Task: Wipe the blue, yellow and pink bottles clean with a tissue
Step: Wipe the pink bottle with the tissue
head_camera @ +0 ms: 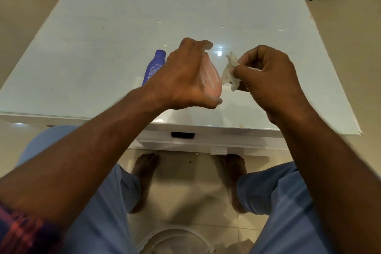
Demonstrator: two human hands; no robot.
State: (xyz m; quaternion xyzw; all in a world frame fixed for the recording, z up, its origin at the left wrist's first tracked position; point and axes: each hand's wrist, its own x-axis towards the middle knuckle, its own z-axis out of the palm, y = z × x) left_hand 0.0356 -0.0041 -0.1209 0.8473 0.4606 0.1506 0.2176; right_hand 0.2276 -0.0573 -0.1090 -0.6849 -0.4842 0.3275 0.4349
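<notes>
Pink bottle (210,77) sits at the centre of the frame, raised above the white table (103,16) and clasped in the left hand (183,76). That hand's fingers curl over its top and the thumb wraps under its rounded lower end, so most of the bottle is covered and only its right side shows, blurred. Just to the right, the right hand (266,76) pinches a crumpled tissue (229,71) between thumb and fingertips, the other fingers folded in. The tissue hangs beside the bottle's exposed side; whether it touches the bottle I cannot tell.

Behind the left hand, left of centre, a blue bottle (155,65) lies on its side on the table, its cap pointing toward the upper part of the frame and its lower end hidden by the left wrist. A yellow bottle does not show in this view.

The table fills the upper half of the frame, its glossy top catching small points of light. Along its near edge, below the hands, a dark slot (182,135) marks the front. In the lower half, blue trousers (288,202) cover both knees, with bare feet (144,171) on the pale tiled floor (185,192) between them. A white round rim (175,235) sits at the bottom centre. A red patterned sleeve (18,231) shows at the lower left corner.
</notes>
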